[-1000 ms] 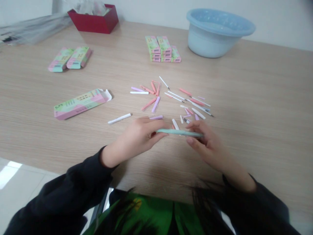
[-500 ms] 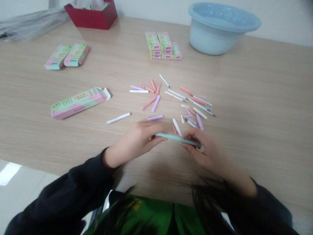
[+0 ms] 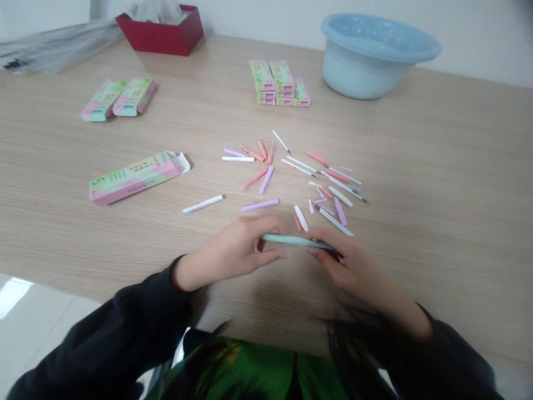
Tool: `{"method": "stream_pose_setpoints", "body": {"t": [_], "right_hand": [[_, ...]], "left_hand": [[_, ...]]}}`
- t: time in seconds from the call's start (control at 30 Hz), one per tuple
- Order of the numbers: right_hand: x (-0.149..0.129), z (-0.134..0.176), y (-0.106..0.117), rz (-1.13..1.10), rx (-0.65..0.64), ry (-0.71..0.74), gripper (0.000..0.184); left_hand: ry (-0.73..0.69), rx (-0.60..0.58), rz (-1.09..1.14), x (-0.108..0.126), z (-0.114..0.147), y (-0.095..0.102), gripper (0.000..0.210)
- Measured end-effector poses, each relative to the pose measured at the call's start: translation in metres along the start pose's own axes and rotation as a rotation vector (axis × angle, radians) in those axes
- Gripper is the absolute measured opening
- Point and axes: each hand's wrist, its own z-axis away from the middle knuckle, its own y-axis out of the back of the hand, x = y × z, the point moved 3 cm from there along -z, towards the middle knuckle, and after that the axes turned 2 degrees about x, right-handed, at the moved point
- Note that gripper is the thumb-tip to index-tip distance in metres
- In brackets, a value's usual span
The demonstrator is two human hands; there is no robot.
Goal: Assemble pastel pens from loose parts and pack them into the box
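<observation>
A mint-green pen [image 3: 293, 240] spans the gap between my two hands, lying nearly level just above the table. My left hand [image 3: 233, 250] is curled around its left end, the thumb slightly below the barrel. At the other end, my right hand [image 3: 347, 253] pinches the pen between thumb and fingers; its dark tip region is partly hidden there. Just beyond my hands lie loose pen parts: a white barrel piece [image 3: 301, 218], a purple piece [image 3: 340, 211], thin white refills [image 3: 335, 220] and small pink and purple bits. A purple pen cap [image 3: 260, 205] rests past my left hand.
An open-ended pastel box [image 3: 135, 178] lies left, beside a white pen piece [image 3: 203, 204]. Two similar boxes [image 3: 134, 95] sit farther back. Behind the scattered parts are stacked small boxes [image 3: 283, 78], a blue basin [image 3: 362, 72] and a red box [image 3: 162, 39].
My left thumb has dropped away from the barrel, and the pen sits a little flatter. The view has shifted slightly, and more of the purple cap and a refill now shows.
</observation>
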Motion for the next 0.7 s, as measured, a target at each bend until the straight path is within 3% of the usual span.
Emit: {"method": "stream_pose_setpoints", "body": {"t": [0.23, 0.43, 0.53, 0.7], "right_hand": [[0.0034, 0.0028, -0.0039, 0.083, 0.132, 0.136, 0.022], [-0.0013, 0.0028, -0.0035, 0.080, 0.147, 0.153, 0.023], [-0.0044, 0.0031, -0.0028, 0.045, 0.141, 0.121, 0.022], [-0.0061, 0.0032, -0.0028, 0.011, 0.138, 0.109, 0.021]], "left_hand": [[0.271, -0.059, 0.313, -0.0052, 0.0010, 0.0059, 0.035], [0.248, 0.103, 0.354, -0.0026, 0.0003, 0.0090, 0.011], [0.283, 0.073, 0.437, -0.0010, 0.0003, 0.0084, 0.021], [0.257, 0.077, 0.387, 0.0019, -0.0011, 0.0094, 0.009]]}}
